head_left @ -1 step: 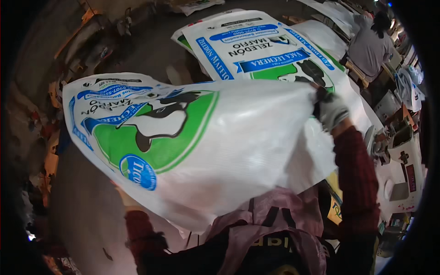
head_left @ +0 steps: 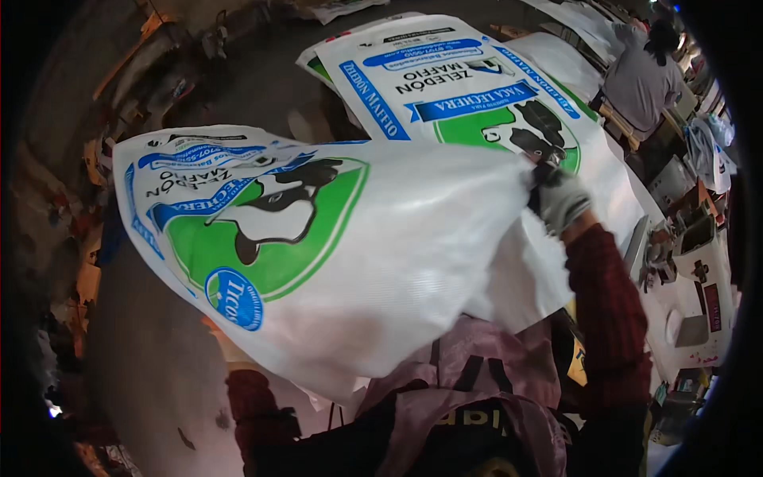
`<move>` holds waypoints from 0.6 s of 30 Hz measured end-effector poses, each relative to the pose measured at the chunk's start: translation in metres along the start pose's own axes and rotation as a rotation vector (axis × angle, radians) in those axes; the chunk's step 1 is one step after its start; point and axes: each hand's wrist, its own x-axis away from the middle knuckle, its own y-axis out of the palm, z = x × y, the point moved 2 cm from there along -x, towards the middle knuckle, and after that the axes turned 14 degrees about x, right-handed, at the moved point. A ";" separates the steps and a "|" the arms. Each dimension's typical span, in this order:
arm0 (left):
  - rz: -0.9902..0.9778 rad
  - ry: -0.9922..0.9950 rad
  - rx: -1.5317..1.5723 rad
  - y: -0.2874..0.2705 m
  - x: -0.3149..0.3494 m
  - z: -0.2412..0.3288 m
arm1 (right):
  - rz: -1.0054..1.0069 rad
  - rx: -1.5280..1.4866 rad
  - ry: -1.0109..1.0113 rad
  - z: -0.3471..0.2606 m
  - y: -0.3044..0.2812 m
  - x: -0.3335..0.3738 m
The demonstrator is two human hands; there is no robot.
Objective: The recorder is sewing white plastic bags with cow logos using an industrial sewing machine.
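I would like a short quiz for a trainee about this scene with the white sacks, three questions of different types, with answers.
1. True or false: the right hand wears a glove and grips the lifted sack.
2. Which animal is printed on the sack? A) horse B) cow C) sheep
3. Fill in: more printed sacks lie flat on the ______ beyond the lifted one.

Key:
1. True; the gloved hand holds its upper edge.
2. B, a black and white cow on a green circle.
3. Table. The flat sacks show the same print. The left hand is hidden behind the sack.

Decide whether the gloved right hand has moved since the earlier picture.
No. The right hand grips the lifted sack at the same spot against the flat sack behind it.
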 end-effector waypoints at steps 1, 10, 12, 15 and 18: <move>-0.085 -0.376 0.542 0.064 0.032 -0.010 | 0.073 -0.059 0.148 0.002 0.015 0.021; 0.156 -0.850 0.029 -0.051 0.097 0.003 | -0.067 -0.428 -0.150 -0.038 0.237 0.131; 0.188 -0.938 -0.127 -0.042 0.103 -0.005 | -0.080 -0.836 0.108 -0.029 0.251 0.143; -0.190 -0.898 -0.837 -0.133 0.109 -0.028 | -0.444 -0.032 0.083 -0.023 0.248 0.125; -0.903 -0.660 -1.500 -0.145 0.128 -0.053 | -0.563 0.614 0.087 0.014 0.269 0.127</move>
